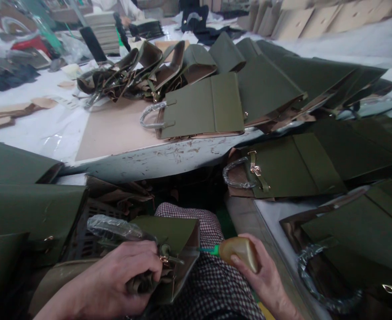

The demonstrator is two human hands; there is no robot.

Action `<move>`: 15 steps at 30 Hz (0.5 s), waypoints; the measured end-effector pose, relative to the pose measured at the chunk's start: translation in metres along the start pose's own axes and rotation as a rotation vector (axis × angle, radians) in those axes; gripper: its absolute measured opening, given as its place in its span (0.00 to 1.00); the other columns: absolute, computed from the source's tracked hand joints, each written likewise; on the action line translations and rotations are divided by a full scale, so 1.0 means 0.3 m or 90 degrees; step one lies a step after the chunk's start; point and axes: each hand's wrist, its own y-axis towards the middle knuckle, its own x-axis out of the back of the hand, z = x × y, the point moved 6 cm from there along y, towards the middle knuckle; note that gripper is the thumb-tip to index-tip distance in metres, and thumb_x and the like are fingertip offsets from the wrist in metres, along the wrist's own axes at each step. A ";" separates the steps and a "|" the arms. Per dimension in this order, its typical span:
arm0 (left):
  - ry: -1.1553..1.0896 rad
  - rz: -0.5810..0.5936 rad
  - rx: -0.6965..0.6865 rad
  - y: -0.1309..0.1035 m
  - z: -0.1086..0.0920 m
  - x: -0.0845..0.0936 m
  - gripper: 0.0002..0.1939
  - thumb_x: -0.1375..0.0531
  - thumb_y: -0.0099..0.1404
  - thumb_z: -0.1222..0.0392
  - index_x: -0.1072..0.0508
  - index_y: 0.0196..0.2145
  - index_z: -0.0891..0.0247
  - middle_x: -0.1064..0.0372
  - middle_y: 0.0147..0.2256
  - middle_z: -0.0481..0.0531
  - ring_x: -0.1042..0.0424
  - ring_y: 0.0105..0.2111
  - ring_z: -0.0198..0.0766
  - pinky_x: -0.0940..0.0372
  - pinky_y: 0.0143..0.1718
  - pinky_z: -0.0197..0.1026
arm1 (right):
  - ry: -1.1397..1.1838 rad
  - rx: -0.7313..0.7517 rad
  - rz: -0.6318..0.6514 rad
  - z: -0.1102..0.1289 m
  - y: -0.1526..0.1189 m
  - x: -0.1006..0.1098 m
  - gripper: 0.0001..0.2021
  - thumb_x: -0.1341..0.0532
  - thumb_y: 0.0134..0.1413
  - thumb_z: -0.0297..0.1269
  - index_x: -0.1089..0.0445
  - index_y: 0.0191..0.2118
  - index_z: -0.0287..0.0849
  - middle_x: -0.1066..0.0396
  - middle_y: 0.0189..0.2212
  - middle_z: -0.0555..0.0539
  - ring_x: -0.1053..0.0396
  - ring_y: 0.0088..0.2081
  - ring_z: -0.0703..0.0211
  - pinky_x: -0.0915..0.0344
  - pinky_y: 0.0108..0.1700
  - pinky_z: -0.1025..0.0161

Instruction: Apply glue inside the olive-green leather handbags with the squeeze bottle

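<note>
An olive-green handbag (179, 233) lies across my lap, its handle (116, 227) wrapped in clear plastic. My left hand (126, 271) is closed on the bag near its gold-coloured buckle and strap. In my right hand (264, 271) is a yellowish squeeze bottle (239, 253) with a green nozzle. It is held on its side, with the thin tip pointing left at the bag's edge. Whether the tip touches the edge I cannot tell.
Several green handbags (196, 106) lie in an overlapping row on the white table (129, 162) ahead. More stand at the right, including a buckled handbag (282, 171). Green bags (29, 213) are stacked at my left. Beige panels (316, 20) stand at the back.
</note>
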 end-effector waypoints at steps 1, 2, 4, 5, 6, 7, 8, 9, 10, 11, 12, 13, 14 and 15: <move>-0.004 0.009 0.008 0.004 0.011 0.003 0.14 0.45 0.61 0.75 0.33 0.37 0.56 0.30 0.32 0.42 0.32 0.33 0.33 0.43 0.34 0.36 | 0.002 -0.012 -0.002 0.003 0.008 0.006 0.24 0.32 0.52 0.55 0.29 0.50 0.47 0.22 0.44 0.43 0.23 0.46 0.40 0.25 0.51 0.47; -0.005 0.017 0.014 0.008 0.022 0.007 0.14 0.45 0.61 0.76 0.33 0.37 0.56 0.31 0.32 0.42 0.32 0.33 0.33 0.43 0.34 0.35 | 0.005 -0.025 -0.005 0.006 0.017 0.012 0.23 0.32 0.54 0.56 0.29 0.50 0.48 0.21 0.43 0.44 0.22 0.45 0.40 0.25 0.49 0.48; -0.010 0.021 0.021 0.019 0.038 0.018 0.14 0.45 0.59 0.76 0.34 0.36 0.57 0.32 0.32 0.42 0.34 0.32 0.33 0.44 0.35 0.35 | 0.011 -0.047 -0.013 0.009 0.039 0.022 0.23 0.34 0.57 0.56 0.29 0.51 0.47 0.21 0.41 0.45 0.22 0.44 0.40 0.23 0.44 0.50; -0.016 0.022 0.019 0.025 0.044 0.022 0.15 0.45 0.58 0.77 0.34 0.36 0.57 0.32 0.31 0.41 0.34 0.32 0.33 0.44 0.35 0.35 | 0.014 -0.055 -0.016 0.009 0.051 0.024 0.23 0.34 0.57 0.56 0.29 0.52 0.47 0.21 0.40 0.45 0.21 0.43 0.40 0.23 0.42 0.51; -0.025 0.020 0.017 0.032 0.048 0.026 0.15 0.45 0.58 0.77 0.34 0.36 0.57 0.33 0.31 0.41 0.35 0.32 0.33 0.44 0.34 0.35 | 0.016 -0.062 -0.018 0.010 0.064 0.024 0.24 0.33 0.57 0.57 0.28 0.52 0.47 0.21 0.40 0.45 0.21 0.41 0.41 0.23 0.39 0.52; -0.035 0.019 0.016 0.038 0.052 0.029 0.16 0.45 0.57 0.77 0.35 0.36 0.56 0.33 0.31 0.41 0.35 0.32 0.33 0.45 0.35 0.35 | 0.018 -0.067 -0.019 0.011 0.076 0.022 0.25 0.33 0.56 0.57 0.28 0.52 0.47 0.21 0.40 0.45 0.21 0.40 0.41 0.23 0.36 0.53; -0.044 0.018 0.015 0.043 0.055 0.031 0.16 0.45 0.57 0.78 0.35 0.36 0.56 0.34 0.31 0.41 0.36 0.32 0.33 0.45 0.35 0.35 | 0.019 -0.070 -0.019 0.012 0.089 0.019 0.26 0.32 0.55 0.58 0.28 0.52 0.47 0.21 0.40 0.44 0.22 0.39 0.42 0.24 0.34 0.54; -0.049 0.022 0.016 0.048 0.057 0.030 0.17 0.45 0.56 0.78 0.35 0.37 0.56 0.34 0.32 0.41 0.36 0.32 0.33 0.45 0.35 0.34 | 0.018 -0.073 -0.018 0.013 0.100 0.014 0.27 0.31 0.54 0.58 0.28 0.52 0.46 0.21 0.41 0.44 0.22 0.38 0.42 0.24 0.33 0.54; -0.053 0.027 0.018 0.052 0.058 0.029 0.17 0.45 0.56 0.78 0.35 0.37 0.56 0.34 0.32 0.41 0.36 0.32 0.33 0.45 0.35 0.34 | 0.017 -0.075 -0.015 0.015 0.109 0.008 0.27 0.30 0.53 0.58 0.28 0.53 0.46 0.21 0.42 0.44 0.22 0.38 0.43 0.24 0.32 0.54; -0.055 0.033 0.020 0.055 0.058 0.028 0.17 0.44 0.56 0.77 0.34 0.37 0.56 0.34 0.32 0.41 0.36 0.33 0.33 0.45 0.35 0.34 | 0.016 -0.077 -0.012 0.017 0.117 0.002 0.28 0.30 0.52 0.58 0.28 0.53 0.46 0.21 0.43 0.43 0.22 0.38 0.43 0.25 0.31 0.54; -0.056 0.037 0.021 0.057 0.057 0.027 0.17 0.44 0.57 0.77 0.34 0.38 0.56 0.33 0.33 0.41 0.35 0.33 0.33 0.45 0.36 0.34 | 0.013 -0.078 -0.008 0.020 0.124 -0.004 0.29 0.30 0.52 0.57 0.28 0.54 0.46 0.21 0.43 0.43 0.22 0.37 0.43 0.25 0.31 0.54; -0.058 0.040 0.023 0.057 0.055 0.026 0.17 0.43 0.57 0.77 0.33 0.38 0.56 0.33 0.33 0.41 0.35 0.33 0.33 0.45 0.36 0.34 | 0.011 -0.080 -0.004 0.023 0.128 -0.010 0.29 0.29 0.52 0.57 0.28 0.54 0.45 0.21 0.44 0.43 0.22 0.37 0.43 0.25 0.31 0.54; -0.060 0.042 0.024 0.057 0.053 0.024 0.16 0.43 0.58 0.77 0.33 0.38 0.56 0.33 0.33 0.41 0.35 0.33 0.33 0.45 0.36 0.34 | 0.009 -0.080 0.001 0.026 0.131 -0.015 0.30 0.29 0.51 0.57 0.28 0.55 0.45 0.21 0.44 0.43 0.22 0.37 0.43 0.25 0.31 0.54; -0.062 0.045 0.026 0.056 0.052 0.022 0.16 0.43 0.58 0.77 0.33 0.38 0.56 0.32 0.33 0.41 0.35 0.33 0.33 0.45 0.36 0.35 | 0.008 -0.081 0.006 0.029 0.133 -0.018 0.30 0.29 0.51 0.57 0.28 0.55 0.45 0.21 0.44 0.43 0.22 0.37 0.43 0.25 0.31 0.54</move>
